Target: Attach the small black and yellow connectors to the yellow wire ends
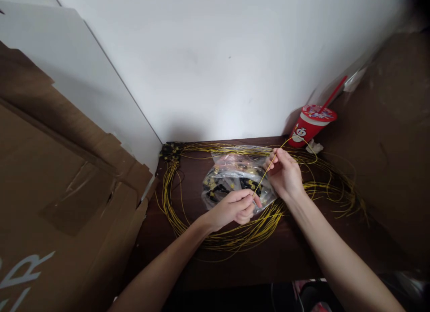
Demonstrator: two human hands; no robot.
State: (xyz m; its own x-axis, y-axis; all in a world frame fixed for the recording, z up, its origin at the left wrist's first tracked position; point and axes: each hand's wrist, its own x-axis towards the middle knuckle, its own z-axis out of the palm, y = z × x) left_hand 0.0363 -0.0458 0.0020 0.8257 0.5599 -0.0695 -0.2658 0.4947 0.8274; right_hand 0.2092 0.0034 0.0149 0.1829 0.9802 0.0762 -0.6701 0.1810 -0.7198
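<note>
Two hands work one yellow wire, stretched taut between them above plastic bag. Left hand: fingers curled tight, pinching lower wire end. Right hand: fingertips closed on upper stretch. Step, judged: handling single wire over coil. Next calls for steady pinch.

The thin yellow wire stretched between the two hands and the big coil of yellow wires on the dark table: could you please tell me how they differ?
The thin yellow wire is a single strand, pulled straight and lifted between the left hand and right hand. The big coil of yellow wires is many strands, curved in loose loops and lying flat on the dark wooden table, around a clear plastic bag. Both share the same yellow colour and thinness.
</note>
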